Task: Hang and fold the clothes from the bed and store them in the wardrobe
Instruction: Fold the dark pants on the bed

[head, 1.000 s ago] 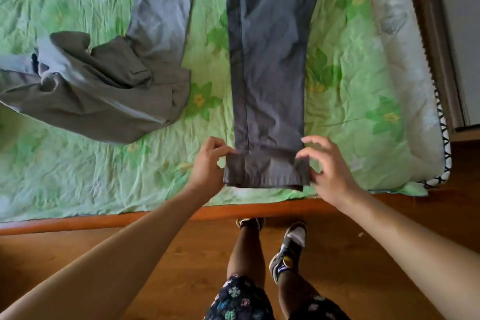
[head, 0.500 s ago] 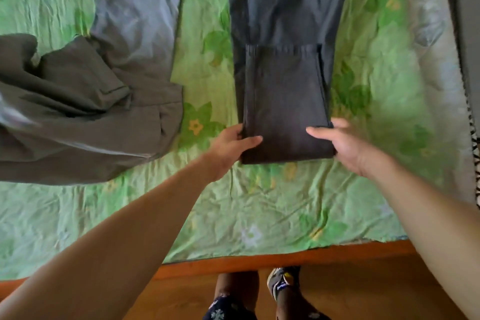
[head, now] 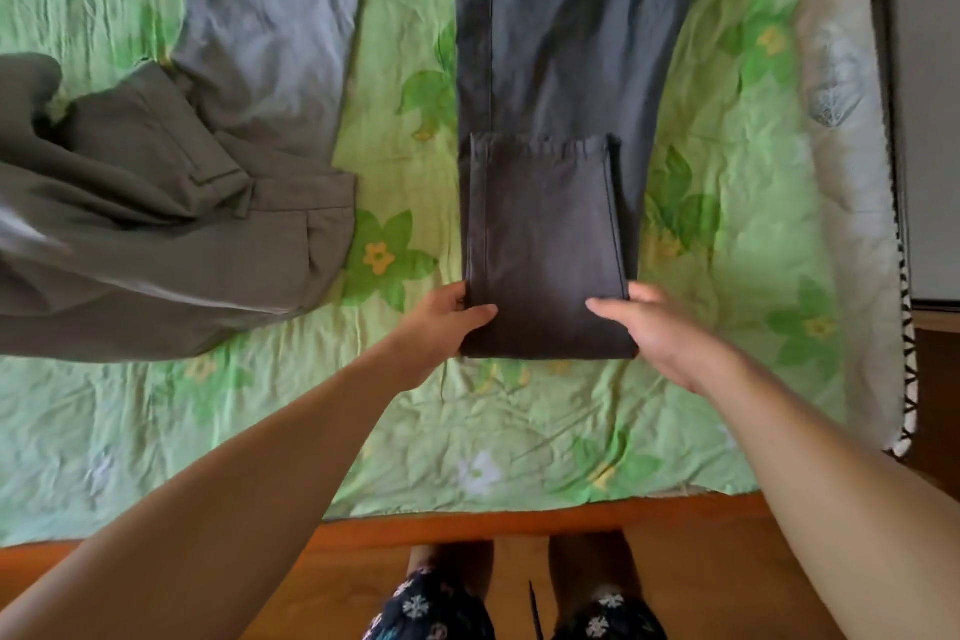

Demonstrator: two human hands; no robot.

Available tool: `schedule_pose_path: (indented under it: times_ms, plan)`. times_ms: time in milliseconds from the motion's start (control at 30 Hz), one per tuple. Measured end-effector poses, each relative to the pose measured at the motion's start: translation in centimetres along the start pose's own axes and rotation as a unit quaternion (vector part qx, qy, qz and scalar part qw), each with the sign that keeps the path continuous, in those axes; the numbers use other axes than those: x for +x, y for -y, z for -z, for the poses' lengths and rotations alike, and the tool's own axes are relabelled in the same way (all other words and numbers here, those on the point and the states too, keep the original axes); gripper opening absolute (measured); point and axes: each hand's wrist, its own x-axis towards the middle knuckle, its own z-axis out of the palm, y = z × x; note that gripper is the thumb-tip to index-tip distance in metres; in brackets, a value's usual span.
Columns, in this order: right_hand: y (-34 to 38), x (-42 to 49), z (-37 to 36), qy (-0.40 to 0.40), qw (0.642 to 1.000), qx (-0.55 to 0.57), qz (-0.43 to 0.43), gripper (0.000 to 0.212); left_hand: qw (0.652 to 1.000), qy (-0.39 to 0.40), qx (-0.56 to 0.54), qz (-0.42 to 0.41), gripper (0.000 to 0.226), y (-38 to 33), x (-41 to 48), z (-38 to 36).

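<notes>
Thumbs on top, pinching dark trousers (head: 545,224) at the folded end, both sides, with left hand (head: 441,327), right hand (head: 660,333); holding it on the bed (head: 467,431) beside grey trousers (head: 208,224).

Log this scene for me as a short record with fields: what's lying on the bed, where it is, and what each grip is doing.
surface: sheet, green with flowers
dark trousers: laid flat lengthwise, near end folded over once
grey trousers: crumpled, left of the dark pair, not touching it
left grip: pinches the left edge of the fold
right grip: pinches the right edge of the fold
stage: dark pair partly folded, grey pair unfolded
</notes>
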Motion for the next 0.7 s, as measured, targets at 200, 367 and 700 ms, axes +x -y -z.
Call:
schedule_pose_path:
  times_ms: [200, 367, 700]
  plan:
    - [-4.4, -1.8, 0.5, 0.011, 0.99, 0.064, -0.127, 0.013, 0.995, -0.038, -0.034, 0.083, 0.012, 3.3, -1.7, -1.5]
    - [-6.6, -4.2, 0.5, 0.001, 0.985, 0.009, -0.17, 0.018, 0.988, -0.104, 0.029, 0.108, 0.009, 6.6, -3.3, -3.5]
    - [-3.9, -2.5, 1.3, -0.01, 0.981, -0.193, -0.033, 0.044, 0.981, -0.128, 0.134, 0.061, 0.03, 6.2, -3.6, -3.2]
